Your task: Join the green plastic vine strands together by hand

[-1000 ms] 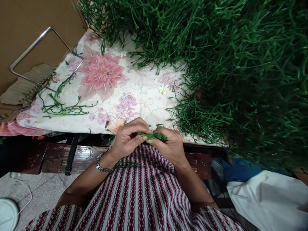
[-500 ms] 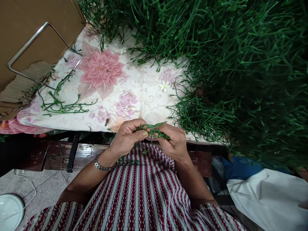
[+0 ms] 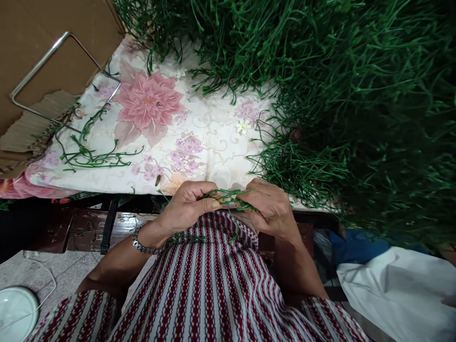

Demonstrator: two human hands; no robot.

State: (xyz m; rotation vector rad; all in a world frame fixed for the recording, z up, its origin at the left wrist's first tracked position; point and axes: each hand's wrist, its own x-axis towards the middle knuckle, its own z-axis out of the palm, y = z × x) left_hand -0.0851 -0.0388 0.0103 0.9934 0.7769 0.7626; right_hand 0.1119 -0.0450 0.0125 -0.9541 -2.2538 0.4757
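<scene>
Between my two hands, just past the table's front edge, is a small bunch of thin green stems (image 3: 230,195) with forked tips. My left hand (image 3: 192,203) pinches its left end between thumb and fingers. At the other end, the fingers of my right hand (image 3: 270,206) are closed round the stems, and the right thumb is mostly hidden. One stem hangs down in front of my striped clothing. A large heap of the same green stems (image 3: 302,61) covers the back and right of the flowered tablecloth (image 3: 221,156).
A few loose stems (image 3: 92,159) lie at the cloth's left, by a bent metal wire frame (image 3: 39,71) and a cardboard box (image 3: 89,19). White sheeting (image 3: 395,289) is at lower right. A round white object (image 3: 16,313) with a cord stands at lower left.
My right hand has moved a little to the right, away from my left, so more of the stems shows between them. My left hand has shifted only slightly.
</scene>
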